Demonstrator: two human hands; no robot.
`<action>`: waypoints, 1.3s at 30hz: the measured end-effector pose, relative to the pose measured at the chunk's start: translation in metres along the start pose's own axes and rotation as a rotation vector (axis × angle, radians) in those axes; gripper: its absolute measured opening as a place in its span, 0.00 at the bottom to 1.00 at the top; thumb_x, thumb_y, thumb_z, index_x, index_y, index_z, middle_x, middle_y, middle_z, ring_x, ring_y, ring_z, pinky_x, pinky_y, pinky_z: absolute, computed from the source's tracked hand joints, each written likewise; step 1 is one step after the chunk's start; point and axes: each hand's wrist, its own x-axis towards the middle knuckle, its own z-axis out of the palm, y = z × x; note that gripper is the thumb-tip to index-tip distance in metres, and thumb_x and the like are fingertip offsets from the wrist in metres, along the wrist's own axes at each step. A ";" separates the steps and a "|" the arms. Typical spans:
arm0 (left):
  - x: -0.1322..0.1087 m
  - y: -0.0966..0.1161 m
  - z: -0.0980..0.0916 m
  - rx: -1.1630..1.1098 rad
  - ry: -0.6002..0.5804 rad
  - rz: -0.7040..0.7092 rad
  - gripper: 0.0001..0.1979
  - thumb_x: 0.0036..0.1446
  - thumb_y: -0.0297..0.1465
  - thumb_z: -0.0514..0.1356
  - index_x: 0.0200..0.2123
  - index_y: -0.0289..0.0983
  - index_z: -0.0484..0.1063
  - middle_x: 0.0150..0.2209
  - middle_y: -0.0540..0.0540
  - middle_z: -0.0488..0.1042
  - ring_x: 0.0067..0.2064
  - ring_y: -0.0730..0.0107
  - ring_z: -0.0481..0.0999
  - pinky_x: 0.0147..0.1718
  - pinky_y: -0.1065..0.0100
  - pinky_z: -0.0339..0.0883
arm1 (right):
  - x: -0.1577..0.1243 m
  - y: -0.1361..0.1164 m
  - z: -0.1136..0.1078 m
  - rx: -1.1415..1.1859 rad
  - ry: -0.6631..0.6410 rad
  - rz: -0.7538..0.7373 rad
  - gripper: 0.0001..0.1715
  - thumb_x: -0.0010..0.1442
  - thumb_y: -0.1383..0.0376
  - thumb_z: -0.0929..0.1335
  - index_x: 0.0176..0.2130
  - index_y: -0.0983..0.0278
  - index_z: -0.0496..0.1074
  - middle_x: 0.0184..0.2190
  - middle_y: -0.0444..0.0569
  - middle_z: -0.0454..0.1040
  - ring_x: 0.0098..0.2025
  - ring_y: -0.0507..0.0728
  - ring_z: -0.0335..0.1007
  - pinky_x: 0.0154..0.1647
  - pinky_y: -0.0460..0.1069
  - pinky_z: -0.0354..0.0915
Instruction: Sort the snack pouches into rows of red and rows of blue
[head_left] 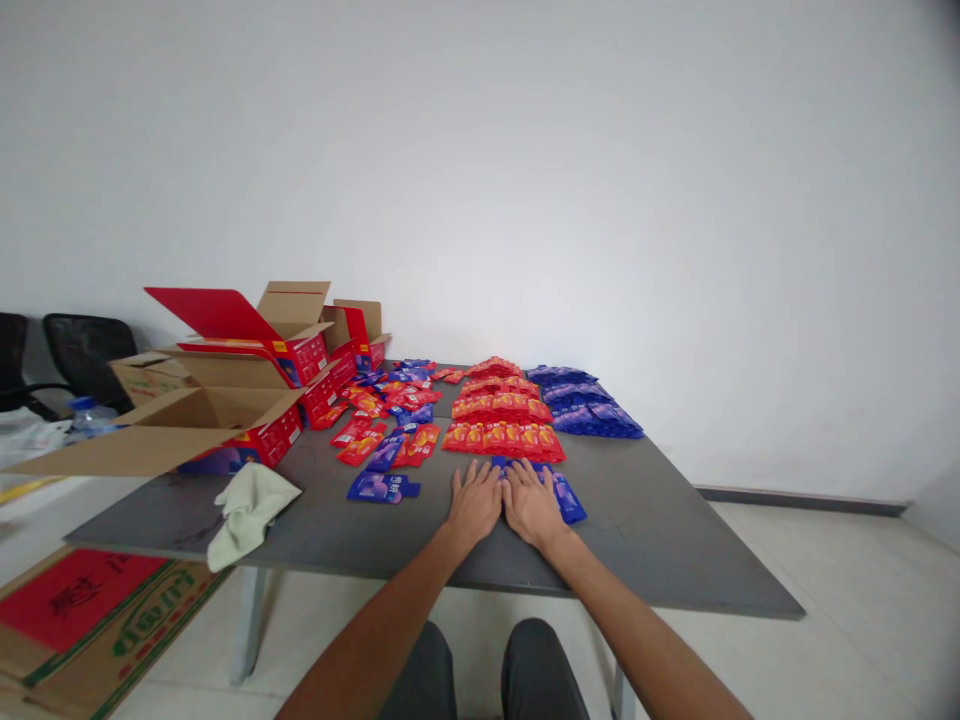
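Both hands lie side by side near the front middle of the table. My left hand [478, 500] rests with its fingers stretched forward, its tips by the edge of some blue pouches. Flat on top of the blue pouches [568, 498] lies my right hand [531, 503], fingers spread and covering part of them. Just beyond the hands stand neat overlapping rows of red pouches [502, 438]. Rows of blue pouches [592, 418] are stacked to their right. A single blue pouch [379, 487] lies to the left of my left hand.
A loose heap of mixed red and blue pouches [375, 402] spreads over the table's left half. Open red cartons [274, 440] line the left edge. A pale cloth [251, 510] lies at the front left of the grey table [637, 560]. A large cardboard box [97, 620] sits on the floor.
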 end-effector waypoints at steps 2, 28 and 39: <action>0.000 -0.012 -0.007 0.017 0.018 -0.013 0.25 0.68 0.36 0.39 0.62 0.42 0.61 0.65 0.45 0.61 0.68 0.54 0.50 0.63 0.43 0.43 | 0.011 -0.012 0.000 0.027 0.006 -0.016 0.28 0.69 0.59 0.51 0.57 0.65 0.67 0.61 0.58 0.65 0.66 0.64 0.50 0.64 0.61 0.41; -0.026 -0.134 -0.082 0.218 -0.203 -0.218 0.16 0.57 0.30 0.56 0.50 0.38 0.71 0.53 0.36 0.70 0.56 0.52 0.68 0.52 0.53 0.60 | 0.071 -0.124 0.042 0.150 -0.228 -0.202 0.15 0.62 0.58 0.63 0.42 0.58 0.77 0.44 0.55 0.73 0.50 0.64 0.58 0.46 0.55 0.57; 0.003 -0.129 -0.076 0.051 -0.026 -0.272 0.14 0.51 0.22 0.58 0.41 0.37 0.75 0.49 0.40 0.71 0.52 0.59 0.70 0.51 0.62 0.62 | 0.068 -0.097 0.050 0.278 -0.182 0.003 0.13 0.61 0.61 0.64 0.42 0.65 0.74 0.45 0.56 0.75 0.51 0.60 0.65 0.51 0.52 0.56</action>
